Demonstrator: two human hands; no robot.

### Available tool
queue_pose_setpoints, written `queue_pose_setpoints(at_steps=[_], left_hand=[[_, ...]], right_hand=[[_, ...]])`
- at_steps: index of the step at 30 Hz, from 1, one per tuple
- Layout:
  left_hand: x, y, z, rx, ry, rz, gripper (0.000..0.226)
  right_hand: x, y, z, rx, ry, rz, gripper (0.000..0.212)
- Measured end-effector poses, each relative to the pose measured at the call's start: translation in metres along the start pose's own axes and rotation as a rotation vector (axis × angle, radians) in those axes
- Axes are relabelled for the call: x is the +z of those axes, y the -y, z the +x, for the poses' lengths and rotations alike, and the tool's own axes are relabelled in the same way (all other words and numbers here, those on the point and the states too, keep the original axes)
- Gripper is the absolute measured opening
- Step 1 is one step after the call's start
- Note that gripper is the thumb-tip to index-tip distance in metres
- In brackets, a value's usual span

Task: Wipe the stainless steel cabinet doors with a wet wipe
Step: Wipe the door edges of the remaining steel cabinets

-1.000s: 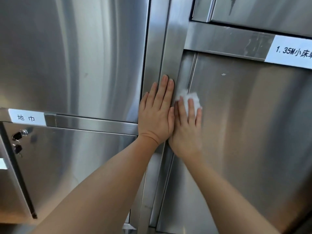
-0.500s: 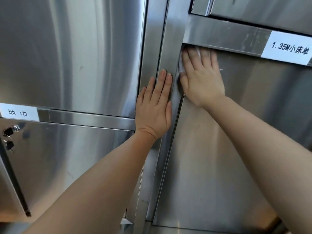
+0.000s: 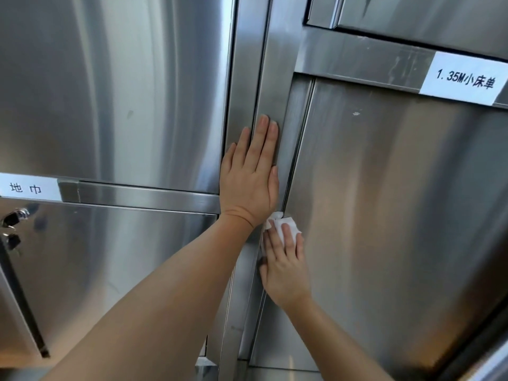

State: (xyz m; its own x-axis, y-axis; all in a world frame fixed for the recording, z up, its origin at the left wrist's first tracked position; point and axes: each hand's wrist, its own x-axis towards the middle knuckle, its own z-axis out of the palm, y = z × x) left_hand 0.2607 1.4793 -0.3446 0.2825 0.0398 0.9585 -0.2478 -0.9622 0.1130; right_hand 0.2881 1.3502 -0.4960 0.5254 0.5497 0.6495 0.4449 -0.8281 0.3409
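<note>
Mid-wipe along left edge of cabinet door [image 3: 384, 215]: right hand [image 3: 286, 268] flat, pressing wet wipe [image 3: 283, 226]; left hand [image 3: 251, 177] flat, bracing frame [image 3: 275, 78]. Next: unwiped panel rightward

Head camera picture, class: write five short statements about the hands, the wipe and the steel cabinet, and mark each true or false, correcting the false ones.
1. The right hand presses a crumpled white wet wipe against the brushed stainless steel door. True.
2. The left hand grips a door handle. False: it rests flat, fingers straight, on the vertical steel frame strip.
3. The white paper label reading 1.35M sits above the door being wiped. True.
4. The wipe is at the door's top right corner. False: it is at the door's left edge, just below the left hand.
5. Dark keys hang at the lower left door. True.
</note>
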Motion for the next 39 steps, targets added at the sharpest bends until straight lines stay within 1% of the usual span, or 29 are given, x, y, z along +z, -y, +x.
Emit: queue_pose_setpoints(at_steps=[2, 4, 7, 10, 12, 15, 18, 20, 23, 25, 27, 28, 30, 31, 33, 35, 37, 39], left_hand=[[0.0, 0.0, 0.0, -0.006, 0.003, -0.001, 0.063], [0.001, 0.0, -0.001, -0.014, 0.016, 0.0, 0.063], [0.0, 0.0, 0.001, -0.013, 0.007, 0.005, 0.061], [0.0, -0.001, -0.001, -0.002, 0.011, 0.008, 0.061], [0.001, 0.0, -0.001, 0.001, 0.005, 0.011, 0.061], [0.002, 0.001, -0.001, 0.0, -0.006, 0.019, 0.06], [0.004, 0.002, 0.0, 0.011, -0.015, 0.003, 0.06], [0.005, 0.003, -0.001, 0.019, -0.013, -0.001, 0.061], [0.004, 0.003, -0.002, 0.016, -0.015, 0.004, 0.062], [0.004, 0.0, -0.003, 0.016, -0.006, 0.011, 0.063], [0.002, 0.0, -0.003, 0.012, 0.006, 0.011, 0.064], [0.002, 0.001, -0.003, 0.008, 0.014, 0.011, 0.064], [0.001, 0.003, -0.002, -0.003, 0.042, 0.011, 0.064], [0.0, 0.002, -0.002, -0.005, 0.057, 0.014, 0.063], [-0.005, -0.002, -0.003, -0.013, 0.07, 0.035, 0.061], [-0.011, -0.003, -0.011, -0.032, 0.067, 0.061, 0.06], [-0.018, -0.001, -0.027, -0.029, 0.055, 0.086, 0.06], [-0.023, 0.002, -0.05, -0.016, 0.046, 0.094, 0.062]], right_hand=[[-0.003, -0.001, -0.003, -0.008, -0.003, -0.003, 0.06], [-0.019, -0.011, 0.016, -0.015, -0.077, 0.005, 0.06], [-0.078, -0.041, 0.099, 0.08, -0.285, 0.016, 0.064], [-0.133, -0.07, 0.167, 0.147, -0.35, 0.036, 0.064], [-0.14, -0.073, 0.174, 0.144, -0.367, 0.038, 0.064], [-0.114, -0.058, 0.147, 0.125, -0.33, 0.017, 0.066], [-0.061, -0.035, 0.094, 0.091, -0.282, 0.031, 0.062], [-0.018, -0.013, 0.042, 0.06, -0.199, 0.019, 0.065], [0.034, 0.014, -0.034, -0.004, -0.016, -0.028, 0.075], [0.049, 0.024, -0.062, -0.026, 0.049, -0.032, 0.075], [0.049, 0.025, -0.069, -0.026, 0.049, -0.013, 0.071], [0.045, 0.021, -0.067, -0.032, 0.046, 0.001, 0.072], [0.034, 0.01, -0.051, -0.064, 0.023, 0.011, 0.079], [0.022, 0.002, -0.035, -0.068, -0.017, 0.013, 0.078], [-0.014, -0.017, 0.012, -0.044, -0.125, 0.018, 0.069], [-0.058, -0.043, 0.068, -0.018, -0.199, 0.008, 0.066], [-0.097, -0.069, 0.112, -0.023, -0.247, -0.028, 0.063], [-0.119, -0.085, 0.137, -0.038, -0.266, -0.031, 0.06]])
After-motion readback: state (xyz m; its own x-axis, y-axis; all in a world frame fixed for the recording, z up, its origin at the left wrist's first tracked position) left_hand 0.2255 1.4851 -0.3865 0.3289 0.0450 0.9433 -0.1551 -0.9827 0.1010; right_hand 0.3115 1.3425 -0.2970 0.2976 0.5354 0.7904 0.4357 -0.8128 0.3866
